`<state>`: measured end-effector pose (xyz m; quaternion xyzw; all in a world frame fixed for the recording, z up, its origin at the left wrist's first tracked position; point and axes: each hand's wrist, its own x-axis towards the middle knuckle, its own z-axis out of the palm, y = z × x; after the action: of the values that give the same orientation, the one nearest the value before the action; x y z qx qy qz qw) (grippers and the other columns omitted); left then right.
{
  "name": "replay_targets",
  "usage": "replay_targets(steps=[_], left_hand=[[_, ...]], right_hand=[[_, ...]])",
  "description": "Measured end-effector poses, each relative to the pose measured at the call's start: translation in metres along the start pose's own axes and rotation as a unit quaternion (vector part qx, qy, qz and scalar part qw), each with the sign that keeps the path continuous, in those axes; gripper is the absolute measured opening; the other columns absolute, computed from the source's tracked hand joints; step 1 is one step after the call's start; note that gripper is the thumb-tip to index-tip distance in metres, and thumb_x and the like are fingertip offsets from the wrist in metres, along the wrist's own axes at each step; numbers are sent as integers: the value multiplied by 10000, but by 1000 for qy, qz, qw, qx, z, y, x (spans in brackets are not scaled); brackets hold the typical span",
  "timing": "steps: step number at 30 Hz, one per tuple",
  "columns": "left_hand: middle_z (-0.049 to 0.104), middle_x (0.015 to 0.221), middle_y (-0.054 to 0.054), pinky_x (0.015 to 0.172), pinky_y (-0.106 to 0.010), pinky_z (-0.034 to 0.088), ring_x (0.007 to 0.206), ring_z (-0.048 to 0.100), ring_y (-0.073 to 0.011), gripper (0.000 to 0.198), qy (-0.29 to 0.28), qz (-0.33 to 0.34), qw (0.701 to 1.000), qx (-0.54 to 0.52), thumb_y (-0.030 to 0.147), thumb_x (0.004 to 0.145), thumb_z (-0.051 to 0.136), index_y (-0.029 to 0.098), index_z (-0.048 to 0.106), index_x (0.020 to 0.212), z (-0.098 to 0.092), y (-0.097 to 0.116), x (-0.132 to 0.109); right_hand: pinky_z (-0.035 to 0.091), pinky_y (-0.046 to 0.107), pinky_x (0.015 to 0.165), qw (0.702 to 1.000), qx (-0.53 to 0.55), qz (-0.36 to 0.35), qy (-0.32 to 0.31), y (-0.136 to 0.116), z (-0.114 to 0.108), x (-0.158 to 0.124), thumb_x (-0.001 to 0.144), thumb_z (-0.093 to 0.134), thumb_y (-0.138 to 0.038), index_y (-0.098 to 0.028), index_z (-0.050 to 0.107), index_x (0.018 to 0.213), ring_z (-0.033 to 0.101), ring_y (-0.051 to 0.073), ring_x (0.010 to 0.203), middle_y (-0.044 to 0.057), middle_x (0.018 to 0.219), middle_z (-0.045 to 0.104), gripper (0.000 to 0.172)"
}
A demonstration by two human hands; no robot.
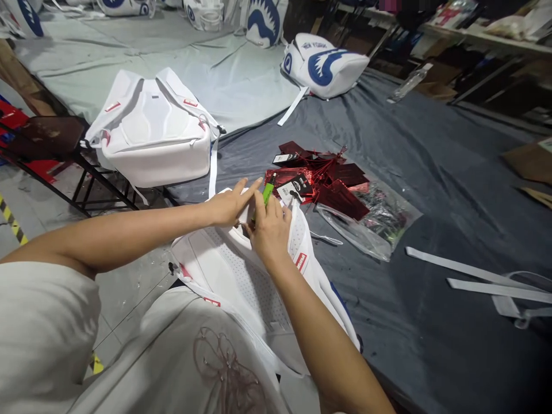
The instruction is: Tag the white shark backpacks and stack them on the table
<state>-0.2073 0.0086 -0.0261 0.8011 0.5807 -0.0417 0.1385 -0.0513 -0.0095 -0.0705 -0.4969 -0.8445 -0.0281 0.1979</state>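
Note:
A white backpack (241,276) lies tilted against my body at the table's edge, its padded back and straps facing me. My left hand (235,206) grips its top edge, with the index finger stretched out towards my right hand. My right hand (271,227), closed, holds a slim green lighter (268,192) between its fingers, its metal end pointing away from me. Both hands meet at the top of the bag, and the spot between them is partly hidden. Just beyond the right hand lies a black hang tag (295,188).
Several red foil tags (340,192) lie fanned out on a clear plastic bag (383,221). Another white backpack (159,149) stands at left, and one with a blue print (325,64) lies farther back. White straps (474,276) rest at right on the dark cloth (414,322).

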Motion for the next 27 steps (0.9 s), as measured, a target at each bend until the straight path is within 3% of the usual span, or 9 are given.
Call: replay_targets(steps=[3, 6, 9, 13, 17, 20, 23, 27], left_hand=[[45, 1648, -205, 901, -405, 516, 1294, 507, -387, 1301, -2, -32, 999, 26, 272, 729, 787, 338, -230, 1538, 7, 4, 3], [306, 1535, -209, 900, -416, 511, 1230, 545, -370, 1153, 28, -59, 996, 53, 226, 797, 703, 323, -152, 1566, 12, 8, 7], [450, 1369, -191, 873, -377, 508, 1142, 601, -323, 1038, 8, -26, 999, 42, 213, 845, 613, 276, -119, 1578, 11, 3, 12], [449, 1356, -167, 843, -305, 498, 1048, 643, -238, 1068, -45, 45, 998, -12, 204, 828, 591, 256, -189, 1557, 4, -11, 15], [471, 1331, -139, 822, -264, 492, 949, 657, -175, 1051, -57, 65, 995, -52, 174, 819, 560, 263, -180, 1560, 1, -16, 17], [488, 1339, -152, 834, -279, 495, 978, 650, -193, 1037, -49, 67, 993, -79, 162, 797, 556, 230, -122, 1579, 1, -18, 20], [458, 1449, -166, 928, -328, 487, 1138, 610, -252, 1076, -39, 89, 986, -134, 189, 754, 593, 205, -83, 1590, 1, -26, 21], [356, 1585, -131, 1096, -388, 405, 1355, 475, -310, 968, -14, 59, 971, -231, 365, 820, 584, 162, 49, 1601, 12, -39, 9]], right_hand=[[327, 538, 1063, 1000, 11, 11, 5, 4, 2, -1, 834, 638, -163, -149, 332, 1496, 416, 351, 1335, 237, 1427, 471, 730], [348, 523, 1035, 999, 20, 27, -1, 7, 5, 1, 822, 661, -148, -147, 360, 1479, 449, 349, 1277, 231, 1385, 496, 722], [366, 503, 1010, 999, 29, 38, -4, 8, 6, 5, 807, 710, -163, -144, 384, 1460, 479, 347, 1230, 224, 1337, 526, 729], [356, 501, 1018, 998, 45, 36, 8, 10, 6, 6, 791, 750, -176, -175, 388, 1448, 483, 343, 1233, 205, 1334, 537, 751], [344, 506, 1031, 997, 54, 47, -5, 10, 5, 7, 775, 781, -183, -172, 397, 1446, 475, 354, 1248, 212, 1348, 529, 774], [335, 520, 1042, 997, 60, 54, -2, 10, 6, 8, 802, 761, -192, -195, 395, 1453, 467, 354, 1263, 204, 1369, 521, 747], [336, 511, 1045, 997, 58, 59, -9, 11, 5, 8, 814, 745, -199, -197, 389, 1459, 463, 343, 1268, 192, 1385, 516, 736], [328, 474, 1046, 997, 46, 59, -16, 11, 2, 8, 817, 740, -199, -192, 404, 1450, 463, 322, 1260, 172, 1377, 525, 716]])
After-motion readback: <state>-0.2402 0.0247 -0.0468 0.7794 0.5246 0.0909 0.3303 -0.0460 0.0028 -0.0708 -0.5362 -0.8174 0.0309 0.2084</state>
